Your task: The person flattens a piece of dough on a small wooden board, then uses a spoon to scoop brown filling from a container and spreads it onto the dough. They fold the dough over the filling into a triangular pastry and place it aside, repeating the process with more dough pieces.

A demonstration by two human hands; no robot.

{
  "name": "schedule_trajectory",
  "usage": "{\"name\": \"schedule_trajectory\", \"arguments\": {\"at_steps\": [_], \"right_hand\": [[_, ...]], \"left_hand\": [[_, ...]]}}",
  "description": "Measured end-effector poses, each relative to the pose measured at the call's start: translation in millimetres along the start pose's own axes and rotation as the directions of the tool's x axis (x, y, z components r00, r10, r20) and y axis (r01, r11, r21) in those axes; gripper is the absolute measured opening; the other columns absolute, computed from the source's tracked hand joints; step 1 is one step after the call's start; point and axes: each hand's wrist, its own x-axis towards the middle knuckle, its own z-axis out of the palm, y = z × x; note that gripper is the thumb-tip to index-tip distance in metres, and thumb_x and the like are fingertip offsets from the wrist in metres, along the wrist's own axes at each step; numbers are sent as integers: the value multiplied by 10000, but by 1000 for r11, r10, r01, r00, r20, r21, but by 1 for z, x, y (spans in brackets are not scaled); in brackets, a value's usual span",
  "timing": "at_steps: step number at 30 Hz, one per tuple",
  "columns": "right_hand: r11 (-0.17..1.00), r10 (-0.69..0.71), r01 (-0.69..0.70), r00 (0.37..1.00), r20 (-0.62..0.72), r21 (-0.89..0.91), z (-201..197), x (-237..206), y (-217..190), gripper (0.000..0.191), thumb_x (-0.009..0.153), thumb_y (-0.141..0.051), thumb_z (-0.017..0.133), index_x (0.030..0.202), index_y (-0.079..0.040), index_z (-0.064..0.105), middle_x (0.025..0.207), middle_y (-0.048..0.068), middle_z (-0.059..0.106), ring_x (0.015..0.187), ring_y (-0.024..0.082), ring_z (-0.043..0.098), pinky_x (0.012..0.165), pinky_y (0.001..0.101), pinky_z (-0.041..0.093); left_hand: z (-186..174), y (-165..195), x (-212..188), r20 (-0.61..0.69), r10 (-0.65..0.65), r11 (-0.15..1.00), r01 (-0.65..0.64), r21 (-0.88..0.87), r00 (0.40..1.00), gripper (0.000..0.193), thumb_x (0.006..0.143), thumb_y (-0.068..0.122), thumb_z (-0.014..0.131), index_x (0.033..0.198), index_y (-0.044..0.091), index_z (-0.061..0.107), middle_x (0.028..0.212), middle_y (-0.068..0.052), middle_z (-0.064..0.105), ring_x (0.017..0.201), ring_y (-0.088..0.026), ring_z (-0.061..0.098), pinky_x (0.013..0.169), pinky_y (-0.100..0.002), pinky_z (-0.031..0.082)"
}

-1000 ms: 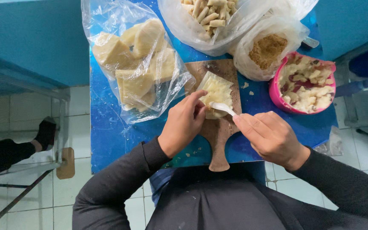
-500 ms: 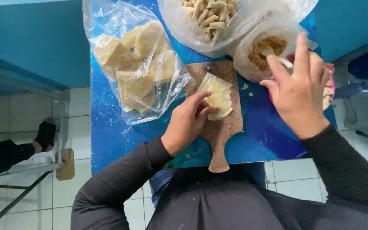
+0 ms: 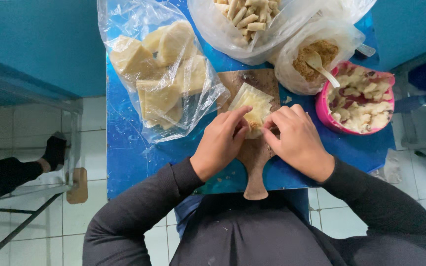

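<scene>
While both hands press together on its near corner, the pale wrapper (image 3: 252,103) lies on the wooden board (image 3: 255,152), its long axis slanting away toward the spoon (image 3: 321,66). The left hand (image 3: 220,145) and right hand (image 3: 297,140) pinch it equally close. Half a second earlier the right hand was up at the crumb bag (image 3: 316,54).

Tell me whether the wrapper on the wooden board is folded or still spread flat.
Partly folded: the wrapper lies flat at its far corner, while the left hand and right hand pinch its near edge over.
</scene>
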Motion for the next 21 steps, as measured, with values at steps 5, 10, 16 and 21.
{"name": "schedule_trajectory", "arguments": {"at_steps": [5,10,16,21], "right_hand": [[992,80,-79,997,-9,94,2,2,1,237,831,-175,755,1018,-65,659,845,52,667,854,284,583,757,421,460],[931,226,-256,964,138,261,4,8,8,244,862,-199,735,1064,-85,662,790,46,674,771,236,610,704,377,501],[957,169,-191,979,116,216,5,9,17,184,814,-192,778,908,-74,673,784,52,663,778,255,600,707,389,496],[975,60,-68,997,44,212,5,9,15,167,804,-156,773,883,-64,658,828,68,657,826,274,601,733,401,491]], "left_hand": [[1,-1,1,-5,-5,1000,5,22,1000,476,876,4,700,1331,55,570,937,-81,662,898,-277,657,807,-396,532],[1,1,2,2,1,1000,-1,27,1000,470,875,2,700,1323,56,571,947,-79,656,909,-279,652,815,-398,530],[0,3,2,7,-5,999,5,39,1000,469,871,2,697,1320,59,574,944,-78,647,908,-278,649,814,-397,529],[1,3,3,2,-2,999,2,37,1000,457,878,9,701,1315,62,578,950,-79,646,912,-278,648,815,-394,531]]}}
